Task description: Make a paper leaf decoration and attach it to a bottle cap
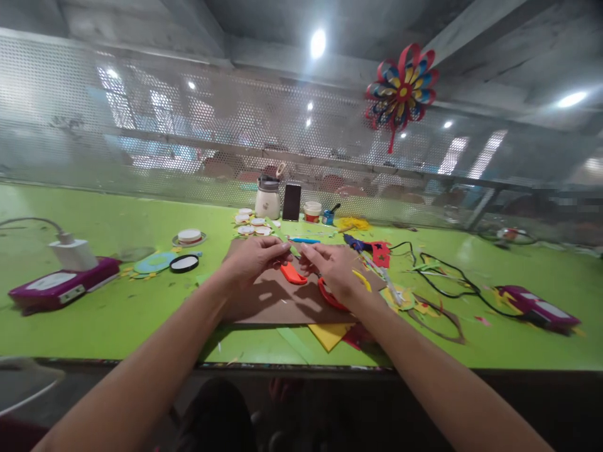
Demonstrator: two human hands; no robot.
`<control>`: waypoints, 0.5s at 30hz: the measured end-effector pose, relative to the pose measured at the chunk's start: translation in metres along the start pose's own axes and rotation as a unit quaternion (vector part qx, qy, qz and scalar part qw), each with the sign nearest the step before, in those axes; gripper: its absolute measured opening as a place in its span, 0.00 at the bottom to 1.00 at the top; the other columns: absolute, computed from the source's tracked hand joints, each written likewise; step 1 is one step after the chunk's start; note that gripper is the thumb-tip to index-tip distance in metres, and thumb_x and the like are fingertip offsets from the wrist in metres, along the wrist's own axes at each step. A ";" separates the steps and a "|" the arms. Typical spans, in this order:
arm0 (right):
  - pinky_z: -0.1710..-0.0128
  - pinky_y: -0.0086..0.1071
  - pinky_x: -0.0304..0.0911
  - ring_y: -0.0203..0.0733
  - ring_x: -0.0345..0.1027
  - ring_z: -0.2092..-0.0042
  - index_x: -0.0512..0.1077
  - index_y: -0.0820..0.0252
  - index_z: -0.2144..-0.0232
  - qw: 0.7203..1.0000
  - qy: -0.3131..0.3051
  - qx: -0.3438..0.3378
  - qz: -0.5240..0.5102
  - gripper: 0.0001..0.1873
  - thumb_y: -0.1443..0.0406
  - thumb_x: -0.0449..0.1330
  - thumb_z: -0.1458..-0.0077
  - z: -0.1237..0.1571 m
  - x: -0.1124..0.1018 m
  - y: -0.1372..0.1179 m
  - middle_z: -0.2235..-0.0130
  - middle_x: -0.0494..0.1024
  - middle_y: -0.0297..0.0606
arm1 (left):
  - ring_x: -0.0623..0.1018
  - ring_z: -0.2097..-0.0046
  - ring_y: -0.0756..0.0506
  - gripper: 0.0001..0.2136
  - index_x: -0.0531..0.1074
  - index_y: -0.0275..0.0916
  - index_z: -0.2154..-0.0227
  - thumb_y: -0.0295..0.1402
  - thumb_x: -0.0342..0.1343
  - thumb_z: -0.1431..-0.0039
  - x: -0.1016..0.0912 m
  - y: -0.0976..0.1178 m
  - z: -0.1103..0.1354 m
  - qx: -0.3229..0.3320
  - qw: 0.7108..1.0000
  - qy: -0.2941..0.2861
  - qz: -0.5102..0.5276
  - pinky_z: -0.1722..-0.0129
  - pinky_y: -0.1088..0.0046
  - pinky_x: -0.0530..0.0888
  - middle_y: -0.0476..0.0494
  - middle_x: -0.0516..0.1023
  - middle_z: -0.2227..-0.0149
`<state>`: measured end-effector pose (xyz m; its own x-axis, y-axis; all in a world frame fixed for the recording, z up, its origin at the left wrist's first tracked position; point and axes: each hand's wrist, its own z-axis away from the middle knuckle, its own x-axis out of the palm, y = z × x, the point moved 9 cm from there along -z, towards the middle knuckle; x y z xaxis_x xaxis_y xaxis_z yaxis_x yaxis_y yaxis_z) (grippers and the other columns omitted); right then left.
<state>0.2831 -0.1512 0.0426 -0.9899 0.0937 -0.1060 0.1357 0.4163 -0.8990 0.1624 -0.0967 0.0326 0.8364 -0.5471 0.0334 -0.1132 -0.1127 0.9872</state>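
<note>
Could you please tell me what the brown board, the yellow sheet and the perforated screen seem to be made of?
Brown board: probably matte cardboard, being flat and dull brown.
Yellow sheet: matte paper or thin foam, with a crisp corner; I cannot tell which.
Screen: likely metal, grey with a faint sheen and regular small holes.

L hand [258, 257] & R hand [335, 271], fingers bent, nr each other abv brn board [276, 311], orange handle [294, 275].

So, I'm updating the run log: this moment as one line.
left hand: over brown board | right hand: over brown board | orange item: on board | grips: unclear
</note>
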 end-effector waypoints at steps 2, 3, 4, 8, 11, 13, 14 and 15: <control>0.73 0.31 0.64 0.35 0.64 0.75 0.73 0.61 0.76 1.000 -0.012 0.009 -0.028 0.16 0.54 0.62 0.51 -0.002 0.003 0.007 0.77 0.72 0.33 | 0.69 0.74 0.52 0.12 0.74 0.34 0.78 0.38 0.65 0.53 0.003 0.000 -0.001 0.012 1.000 -0.010 -0.011 0.70 0.73 0.64 0.48 0.74 0.78; 0.72 0.31 0.64 0.35 0.64 0.75 0.72 0.61 0.77 0.999 -0.019 0.012 -0.034 0.15 0.55 0.63 0.52 -0.003 0.004 0.011 0.77 0.71 0.32 | 0.69 0.74 0.52 0.11 0.74 0.34 0.78 0.38 0.65 0.53 0.004 0.000 -0.001 0.013 1.000 -0.014 -0.014 0.70 0.73 0.64 0.49 0.73 0.78; 0.72 0.30 0.64 0.34 0.64 0.75 0.71 0.61 0.78 0.999 -0.025 0.014 -0.036 0.14 0.56 0.63 0.52 -0.004 0.005 0.013 0.78 0.71 0.32 | 0.69 0.74 0.52 0.11 0.74 0.34 0.79 0.37 0.65 0.53 0.005 0.000 -0.001 0.013 1.000 -0.017 -0.016 0.70 0.73 0.64 0.49 0.73 0.78; 0.73 0.30 0.63 0.34 0.64 0.76 0.71 0.61 0.77 1.000 -0.025 -0.008 0.001 0.12 0.58 0.61 0.49 -0.003 0.003 0.011 0.78 0.72 0.32 | 0.71 0.72 0.51 0.10 0.75 0.34 0.77 0.36 0.66 0.54 0.006 -0.005 -0.001 -0.003 1.000 -0.022 -0.008 0.69 0.73 0.66 0.48 0.74 0.77; 0.71 0.31 0.62 0.37 0.65 0.74 0.72 0.61 0.76 0.985 0.014 -0.105 0.133 0.09 0.63 0.59 0.47 0.002 0.000 -0.008 0.76 0.74 0.35 | 0.72 0.71 0.51 0.10 0.76 0.34 0.75 0.35 0.67 0.56 0.001 -0.009 -0.002 -0.015 1.000 0.000 -0.002 0.68 0.73 0.67 0.46 0.76 0.75; 0.69 0.31 0.62 0.38 0.66 0.71 0.72 0.60 0.75 0.959 0.038 -0.177 0.216 0.08 0.66 0.58 0.46 0.007 0.001 -0.021 0.74 0.76 0.37 | 0.71 0.72 0.51 0.10 0.76 0.34 0.77 0.34 0.68 0.58 -0.003 -0.008 -0.003 -0.010 1.000 0.021 -0.006 0.69 0.73 0.67 0.47 0.75 0.77; 0.68 0.31 0.61 0.38 0.67 0.70 0.72 0.60 0.75 0.948 0.045 -0.201 0.241 0.08 0.67 0.58 0.45 0.010 0.002 -0.024 0.73 0.76 0.37 | 0.71 0.73 0.51 0.10 0.76 0.34 0.77 0.34 0.69 0.59 -0.004 -0.007 -0.003 -0.007 1.000 0.029 -0.006 0.70 0.73 0.66 0.47 0.74 0.78; 0.68 0.31 0.61 0.38 0.67 0.70 0.72 0.60 0.75 0.941 0.048 -0.214 0.256 0.08 0.67 0.57 0.45 0.011 0.004 -0.026 0.72 0.77 0.37 | 0.71 0.73 0.51 0.09 0.76 0.34 0.78 0.33 0.69 0.60 -0.005 -0.006 -0.002 -0.006 0.999 0.034 -0.005 0.70 0.73 0.66 0.47 0.74 0.78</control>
<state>0.2756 -0.1715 0.0606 -0.7848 0.4541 -0.4217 0.6183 0.6191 -0.4842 0.1604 -0.0914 0.0271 0.8716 -0.4890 0.0338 -0.0983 -0.1069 0.9894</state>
